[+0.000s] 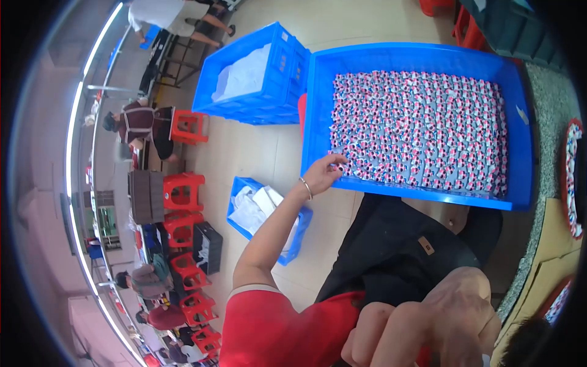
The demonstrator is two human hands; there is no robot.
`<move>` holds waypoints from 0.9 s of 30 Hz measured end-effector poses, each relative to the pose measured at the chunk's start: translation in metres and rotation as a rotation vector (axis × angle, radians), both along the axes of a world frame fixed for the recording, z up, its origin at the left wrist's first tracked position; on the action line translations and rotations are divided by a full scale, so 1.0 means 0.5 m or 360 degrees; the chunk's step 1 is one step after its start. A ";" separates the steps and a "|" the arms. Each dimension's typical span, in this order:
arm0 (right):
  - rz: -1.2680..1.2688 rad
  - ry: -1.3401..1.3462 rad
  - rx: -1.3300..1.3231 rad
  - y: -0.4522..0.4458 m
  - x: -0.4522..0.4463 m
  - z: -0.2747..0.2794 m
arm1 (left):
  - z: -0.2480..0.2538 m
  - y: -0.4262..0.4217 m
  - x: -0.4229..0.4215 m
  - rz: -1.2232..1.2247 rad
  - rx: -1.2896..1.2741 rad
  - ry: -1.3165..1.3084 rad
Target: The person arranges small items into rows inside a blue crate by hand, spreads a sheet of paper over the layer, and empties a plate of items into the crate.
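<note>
A large blue plastic bin (416, 52) is full of small pink, white and blue painted figures (422, 131), set close together in rows on a grey surface. My left hand (324, 173), with a bracelet at its wrist, reaches over the bin's near left corner. Its fingers are bent in a pinch around one small figure at the edge of the rows. Large and close to the camera, my right hand (428, 324) is raised at the lower right with its fingers curled. Its fingertips and anything inside them are hidden.
Stacked blue crates (251, 113) with white sheets stand beyond the bin. Another blue crate (284, 254) of white material sits on the floor at left. Red stools (183, 191) and several seated people line a bench. Cardboard (553, 232) and a red-rimmed tray (572, 177) lie at right.
</note>
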State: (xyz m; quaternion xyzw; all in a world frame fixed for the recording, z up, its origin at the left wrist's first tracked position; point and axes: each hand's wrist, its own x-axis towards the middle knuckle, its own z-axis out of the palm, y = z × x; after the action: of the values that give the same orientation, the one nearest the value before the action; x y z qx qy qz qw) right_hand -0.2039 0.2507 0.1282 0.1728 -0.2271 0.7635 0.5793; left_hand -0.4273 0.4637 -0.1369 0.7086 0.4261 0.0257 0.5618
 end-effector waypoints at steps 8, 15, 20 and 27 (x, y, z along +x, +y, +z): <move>-0.0784 -0.0250 0.0058 0.043 -0.049 0.010 | 0.010 -0.003 0.010 -0.0288 0.0521 0.0170; -0.1340 -0.2954 0.0205 0.046 0.007 -0.240 | -0.021 0.034 -0.005 -0.0600 0.0886 0.0684; -0.1651 -0.3539 0.0077 0.000 0.069 -0.415 | -0.074 0.060 -0.035 -0.0677 0.1309 0.0373; -0.1851 -0.3694 0.0096 -0.025 0.088 -0.517 | -0.005 0.057 -0.006 -0.0811 0.1175 0.0835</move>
State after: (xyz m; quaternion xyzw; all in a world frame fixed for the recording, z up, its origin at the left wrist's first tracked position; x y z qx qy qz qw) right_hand -0.1598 0.2381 -0.1302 -0.6958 -0.6514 0.0993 0.2858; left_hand -0.4302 0.4922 -0.1395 0.9235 0.3291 -0.1417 0.1370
